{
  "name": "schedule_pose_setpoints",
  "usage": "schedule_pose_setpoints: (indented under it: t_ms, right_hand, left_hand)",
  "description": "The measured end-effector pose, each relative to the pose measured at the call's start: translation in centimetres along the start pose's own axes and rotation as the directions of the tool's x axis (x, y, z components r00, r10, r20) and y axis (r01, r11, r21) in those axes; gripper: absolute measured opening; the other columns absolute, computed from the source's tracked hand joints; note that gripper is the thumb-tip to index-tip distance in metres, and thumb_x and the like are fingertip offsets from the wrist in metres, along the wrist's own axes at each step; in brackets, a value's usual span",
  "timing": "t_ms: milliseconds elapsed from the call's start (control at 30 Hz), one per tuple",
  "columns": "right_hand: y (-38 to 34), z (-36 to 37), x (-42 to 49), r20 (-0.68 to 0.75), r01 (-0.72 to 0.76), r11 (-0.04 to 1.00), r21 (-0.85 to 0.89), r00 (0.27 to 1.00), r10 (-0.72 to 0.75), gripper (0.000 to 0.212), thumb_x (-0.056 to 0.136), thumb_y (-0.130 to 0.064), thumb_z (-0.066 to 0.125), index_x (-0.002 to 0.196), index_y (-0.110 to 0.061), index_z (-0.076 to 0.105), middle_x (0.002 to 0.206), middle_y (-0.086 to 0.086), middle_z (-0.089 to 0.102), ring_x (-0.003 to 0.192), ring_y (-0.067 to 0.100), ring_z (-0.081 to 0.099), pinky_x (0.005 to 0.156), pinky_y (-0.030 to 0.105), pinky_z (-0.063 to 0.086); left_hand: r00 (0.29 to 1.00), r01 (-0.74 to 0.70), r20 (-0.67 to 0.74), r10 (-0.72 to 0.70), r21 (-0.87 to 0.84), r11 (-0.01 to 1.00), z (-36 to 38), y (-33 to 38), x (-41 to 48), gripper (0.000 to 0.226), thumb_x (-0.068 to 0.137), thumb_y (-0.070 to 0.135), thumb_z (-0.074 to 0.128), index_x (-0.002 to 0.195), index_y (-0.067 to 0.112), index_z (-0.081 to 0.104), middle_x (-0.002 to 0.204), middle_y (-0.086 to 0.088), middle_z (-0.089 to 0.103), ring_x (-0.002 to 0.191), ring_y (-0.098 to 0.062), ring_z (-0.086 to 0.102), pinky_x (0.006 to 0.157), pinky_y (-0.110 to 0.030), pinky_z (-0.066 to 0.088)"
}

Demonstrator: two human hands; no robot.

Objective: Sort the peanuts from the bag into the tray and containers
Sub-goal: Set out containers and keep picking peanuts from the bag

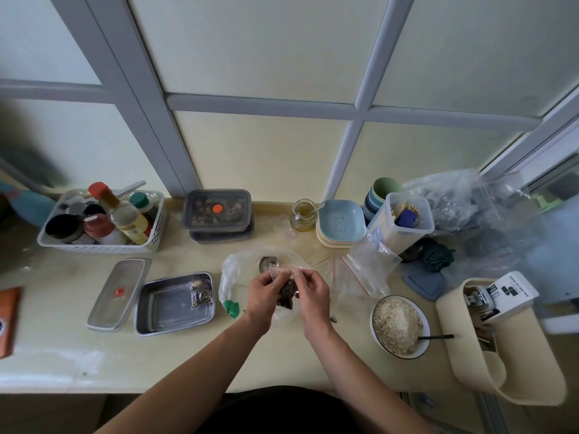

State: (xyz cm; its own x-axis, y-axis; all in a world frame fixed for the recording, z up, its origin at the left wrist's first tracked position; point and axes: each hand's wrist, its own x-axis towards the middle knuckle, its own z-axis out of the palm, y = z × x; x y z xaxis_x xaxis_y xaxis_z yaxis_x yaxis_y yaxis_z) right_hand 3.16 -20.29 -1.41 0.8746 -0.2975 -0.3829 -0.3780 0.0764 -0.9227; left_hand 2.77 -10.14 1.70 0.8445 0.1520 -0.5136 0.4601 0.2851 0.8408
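Hands: my view has both at frame centre, meeting over the desk [188, 355].
Left hand [261, 296]: fingers curled round the body of a small zip bag [286, 294], holding it up.
Right hand [311, 292]: fingers [301, 275] pinch the bag's top strip. I judge it is being sealed, though I cannot tell whether the strip is closed.
Contents: dark, lumpy and tightly packed. Too small to confirm as peanuts.
Done: one filled packet [202, 292] lies in the steel tray [163, 311], centre left, against its right wall.
Left: the second packet is not yet in the tray. Empty zip bags [354, 270] wait right of centre. I read this as an early stage.
Source: the big clear bag [233, 277] lies crumpled under the hands. What remains inside is hidden.
Containers: two lidded containers [217, 211] are stacked upper centre, with dark contents I cannot identify.
Materials: thin glossy film with red zip lines, and a brushed metal tray with rounded corners. Its lid [119, 292] is just left of it.
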Motion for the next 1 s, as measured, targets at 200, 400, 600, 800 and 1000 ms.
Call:
schedule_pose_setpoints:
  t_ms: [200,400,600,800,1000]
  right_hand:
    - [0.03,0.22,0.15,-0.027,0.024,1.0,0.013,0.999,-0.023,0.011,0.095,-0.018,0.072,0.085,-0.014,0.071,0.079,-0.001,0.072,0.076,0.011,0.065,0.073,0.031,0.052]
    - [0.11,0.25,0.29,-0.023,0.027,0.999,0.025,0.999,-0.027,0.013,0.096,-0.018,0.071,0.083,-0.015,0.07,0.081,0.002,0.073,0.078,0.013,0.065,0.073,0.032,0.052]
    - [-0.07,0.16,0.21,-0.01,0.01,0.999,0.039,1.0,-0.01,0.012,0.096,-0.017,0.071,0.085,-0.012,0.07,0.081,0.0,0.072,0.077,0.01,0.066,0.073,0.029,0.053]
    - [0.1,0.26,0.39,-0.003,0.02,1.0,0.016,1.0,-0.019,0.013,0.095,-0.019,0.071,0.084,-0.013,0.068,0.081,0.004,0.071,0.077,0.012,0.064,0.072,0.03,0.051]
    - [-0.12,0.46,0.46,0.0,0.032,0.999,0.011,0.999,-0.032,0.014,0.094,-0.013,0.071,0.081,-0.011,0.065,0.071,-0.008,0.064,0.07,0.008,0.058,0.07,0.027,0.048]
  left_hand:
    - [1.0,0.004,0.014,-0.004,0.0,1.0,-0.03,0.17,-0.16,0.02,0.096,0.016,0.069,0.092,-0.003,0.072,0.07,-0.012,0.066,0.058,-0.015,0.061,0.047,-0.025,0.049]
    - [1.0,0.008,0.012,-0.008,0.002,1.0,-0.06,0.25,0.04,0.033,0.095,0.016,0.07,0.091,-0.016,0.062,0.071,-0.015,0.061,0.058,-0.017,0.057,0.047,-0.024,0.047]
    - [0.999,0.002,0.036,-0.003,0.012,1.0,-0.29,0.11,0.21,0.024,0.095,0.018,0.071,0.076,0.005,0.065,0.067,-0.011,0.062,0.061,-0.021,0.057,0.05,-0.029,0.047]
    - [1.0,-0.007,0.023,0.007,0.021,1.0,-0.27,0.16,0.34,0.023,0.095,0.016,0.07,0.075,0.006,0.065,0.067,-0.009,0.062,0.061,-0.017,0.057,0.051,-0.028,0.047]
    - [1.0,0.017,0.013,-0.017,0.005,1.0,-0.12,0.27,0.52,0.017,0.096,0.012,0.068,0.083,0.002,0.065,0.066,-0.01,0.062,0.054,-0.016,0.059,0.045,-0.025,0.047]
